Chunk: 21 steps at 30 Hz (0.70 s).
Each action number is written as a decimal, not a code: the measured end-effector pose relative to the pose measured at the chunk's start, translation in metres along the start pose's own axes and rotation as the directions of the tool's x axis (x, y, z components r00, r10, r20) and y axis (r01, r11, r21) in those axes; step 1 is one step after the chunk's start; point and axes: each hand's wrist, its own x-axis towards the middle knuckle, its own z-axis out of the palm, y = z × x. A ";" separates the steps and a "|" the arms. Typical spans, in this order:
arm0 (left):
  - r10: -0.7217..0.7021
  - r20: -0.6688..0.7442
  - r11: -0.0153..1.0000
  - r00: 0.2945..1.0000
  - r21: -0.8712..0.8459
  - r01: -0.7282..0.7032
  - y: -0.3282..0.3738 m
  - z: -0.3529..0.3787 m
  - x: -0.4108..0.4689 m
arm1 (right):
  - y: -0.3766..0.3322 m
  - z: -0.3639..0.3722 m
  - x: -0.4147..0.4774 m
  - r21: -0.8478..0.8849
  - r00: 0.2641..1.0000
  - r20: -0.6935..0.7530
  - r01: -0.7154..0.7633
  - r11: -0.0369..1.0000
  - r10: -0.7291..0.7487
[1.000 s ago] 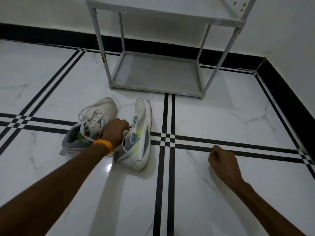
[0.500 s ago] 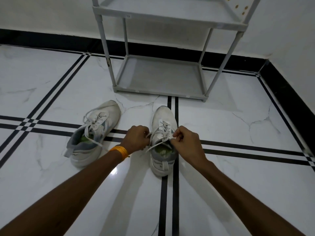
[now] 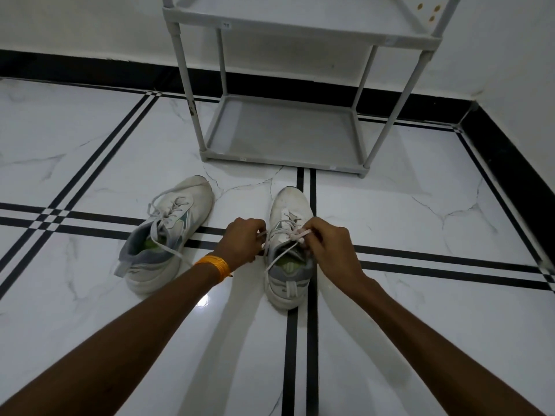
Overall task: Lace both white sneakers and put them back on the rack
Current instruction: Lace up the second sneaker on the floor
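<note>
Two white sneakers stand upright on the tiled floor, toes toward the rack. The right sneaker [image 3: 289, 205] is straight in front of me. My left hand [image 3: 243, 243], with an orange band at the wrist, pinches its left lace end. My right hand [image 3: 329, 247] pinches the right lace end over the tongue. A loose lace tail hangs across the heel opening. The left sneaker [image 3: 168, 235] lies angled to the left, untouched, with its laces loose and spread. The grey shoe rack [image 3: 285, 159] stands just beyond both shoes, its bottom shelf bare.
White marble floor with black double stripes [image 3: 420, 259] crossing under the shoes. A black skirting [image 3: 90, 70] and white walls run behind the rack and along the right side [image 3: 510, 163]. The rack's upper shelf [image 3: 300, 28] is at the top of the view.
A second ago the right sneaker lay on its side under my left hand, my right hand away on the floor. It now stands upright with both hands on its laces.
</note>
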 end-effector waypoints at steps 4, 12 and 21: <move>0.001 -0.051 0.993 0.999 0.121 0.005 -0.009 -0.007 -0.002 | 0.015 -0.006 -0.005 -0.219 0.996 -0.075 -0.072 0.973 0.057; 0.055 -0.001 0.958 0.999 0.282 -0.052 -0.024 0.001 -0.010 | 0.041 0.006 -0.023 -0.448 0.997 -0.020 -0.075 0.891 0.074; 0.055 -0.027 0.965 0.998 0.258 -0.046 -0.031 -0.003 -0.009 | 0.047 0.005 -0.026 -0.324 0.989 -0.074 -0.145 0.935 0.128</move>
